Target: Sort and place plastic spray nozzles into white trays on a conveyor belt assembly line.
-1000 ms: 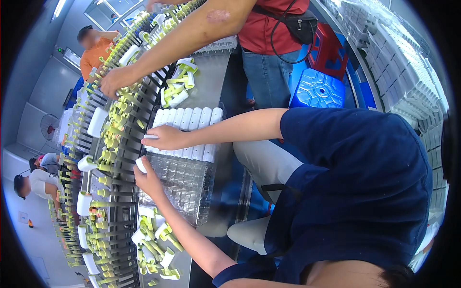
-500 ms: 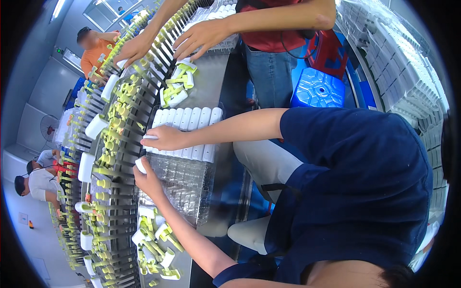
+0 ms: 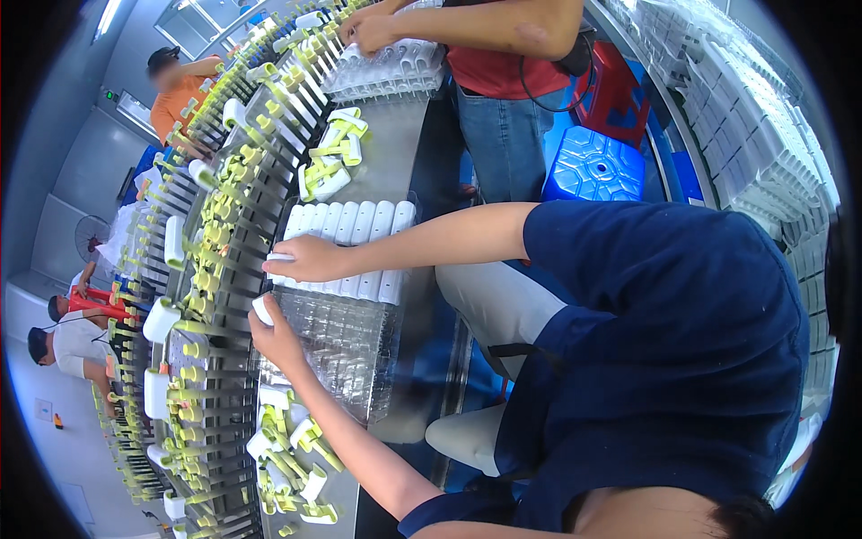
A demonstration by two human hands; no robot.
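My right hand [image 3: 308, 258] is closed on a white plastic piece [image 3: 280, 257] at the left edge of a row of long white plastic shells [image 3: 359, 220]. The shells lie side by side, several of them, in a clear plastic tray [image 3: 332, 346] on the bench. Just below it, my left hand [image 3: 278, 334] grips another white plastic piece [image 3: 262, 310] between thumb and fingers, close to the conveyor's edge. Most of both pieces is hidden in my hands. Beside my left forearm lies a pile of lime-green holders [image 3: 287, 458] mixed with white pieces.
Along the left curves a conveyor [image 3: 202, 359] of dark slats with lime-green holders, some carrying white parts. More green holders [image 3: 332, 157] lie beyond the tray. At the top, a co-worker's hands [image 3: 368, 31] touch another clear tray [image 3: 386, 79]. A blue stool [image 3: 595, 168] stands behind.
The co-worker's hands have left the conveyor and moved right to the far clear tray. White parts on the conveyor have shifted along toward the bottom. My hands have not visibly moved.
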